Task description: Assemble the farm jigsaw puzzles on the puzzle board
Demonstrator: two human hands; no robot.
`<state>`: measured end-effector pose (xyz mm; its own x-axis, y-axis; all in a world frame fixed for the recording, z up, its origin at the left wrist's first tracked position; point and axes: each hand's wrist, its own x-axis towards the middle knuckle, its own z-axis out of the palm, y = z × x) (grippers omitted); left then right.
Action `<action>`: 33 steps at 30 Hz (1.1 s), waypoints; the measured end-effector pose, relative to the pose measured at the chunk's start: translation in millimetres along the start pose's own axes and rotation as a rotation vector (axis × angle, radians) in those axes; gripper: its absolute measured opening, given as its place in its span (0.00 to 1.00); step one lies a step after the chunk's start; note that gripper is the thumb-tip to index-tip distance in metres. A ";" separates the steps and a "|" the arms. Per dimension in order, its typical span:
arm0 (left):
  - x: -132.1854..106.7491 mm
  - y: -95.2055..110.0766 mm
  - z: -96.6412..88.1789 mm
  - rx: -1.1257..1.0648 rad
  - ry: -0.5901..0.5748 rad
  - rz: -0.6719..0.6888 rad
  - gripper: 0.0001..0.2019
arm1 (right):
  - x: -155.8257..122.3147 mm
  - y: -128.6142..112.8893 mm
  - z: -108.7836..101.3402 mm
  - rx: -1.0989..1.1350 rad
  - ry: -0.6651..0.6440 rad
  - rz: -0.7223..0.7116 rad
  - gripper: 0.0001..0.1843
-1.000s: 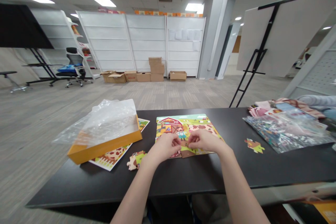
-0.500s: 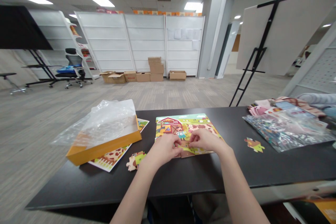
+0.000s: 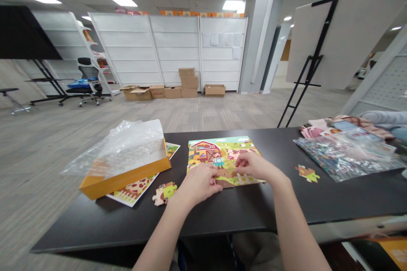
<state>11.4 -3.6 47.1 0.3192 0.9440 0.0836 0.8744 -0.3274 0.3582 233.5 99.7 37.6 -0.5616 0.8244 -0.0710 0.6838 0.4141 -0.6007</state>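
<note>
A farm-scene jigsaw puzzle lies on the black table in front of me, with a red barn, a figure and a cow in the picture. My left hand rests on its lower left part, fingers laid over the pieces and thumb apart near the front edge. Over the right part, my right hand hovers or lightly touches the surface with bent, parted fingers; nothing shows between them. A small pile of loose puzzle pieces sits left of my left forearm. Another loose puzzle piece lies off to the right.
At the left, a yellow-edged box holds clear plastic wrapping and overlaps a printed farm picture. A clear bag of small pieces and folded cloths lie at the right. An easel stands beyond the table.
My right hand has moved slightly right and away from my left hand, its fingers loosening. The puzzle's front edge between my hands now looks more even. My left hand has barely moved.
</note>
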 end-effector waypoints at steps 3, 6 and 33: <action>1.2 -0.9 2.1 -0.018 0.000 0.004 0.08 | -0.8 2.6 -0.5 0.009 -0.013 0.004 0.06; 1.6 -1.4 3.3 -0.021 0.000 0.005 0.07 | 0.2 3.9 1.7 -0.013 -0.022 0.012 0.06; 1.3 -8.3 8.7 -0.043 0.026 0.013 0.13 | -4.5 -7.3 2.9 -0.041 -0.157 0.055 0.15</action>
<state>7.7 0.0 36.2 0.3205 0.9406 0.1121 0.8534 -0.3380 0.3968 229.7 91.9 39.9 -0.5866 0.7771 -0.2281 0.7321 0.3884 -0.5597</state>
